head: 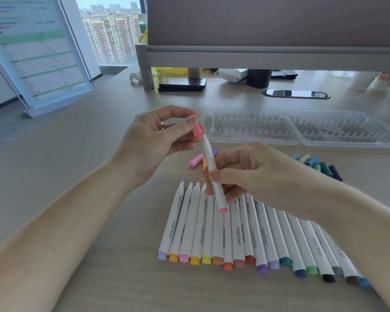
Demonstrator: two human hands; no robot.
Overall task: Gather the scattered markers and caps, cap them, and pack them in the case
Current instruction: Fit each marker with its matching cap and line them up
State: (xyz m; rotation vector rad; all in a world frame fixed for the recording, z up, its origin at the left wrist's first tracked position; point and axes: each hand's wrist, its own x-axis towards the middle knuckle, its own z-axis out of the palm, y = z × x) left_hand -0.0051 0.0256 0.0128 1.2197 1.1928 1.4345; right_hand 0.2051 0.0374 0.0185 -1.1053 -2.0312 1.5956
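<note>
My right hand (245,174) grips a white marker with a pink end (208,157), held upright above the desk. Just above its tip, my left hand (153,140) pinches a pink cap (197,131) between thumb and fingers. Several uncapped white markers (245,239) lie in a row on the desk below my hands. Loose caps lie beyond them: a pink cap (196,160), with an orange and a purple one partly hidden behind the held marker, and a cluster of green, blue and dark caps (318,166) to the right. The clear plastic case (297,129) lies open farther back.
A grey monitor stand (257,55) crosses the back of the desk, with a black phone (181,84) and a dark cup (259,78) beneath it. An acrylic sign holder (38,55) stands at the back left. A cable grommet (296,93) sits behind the case.
</note>
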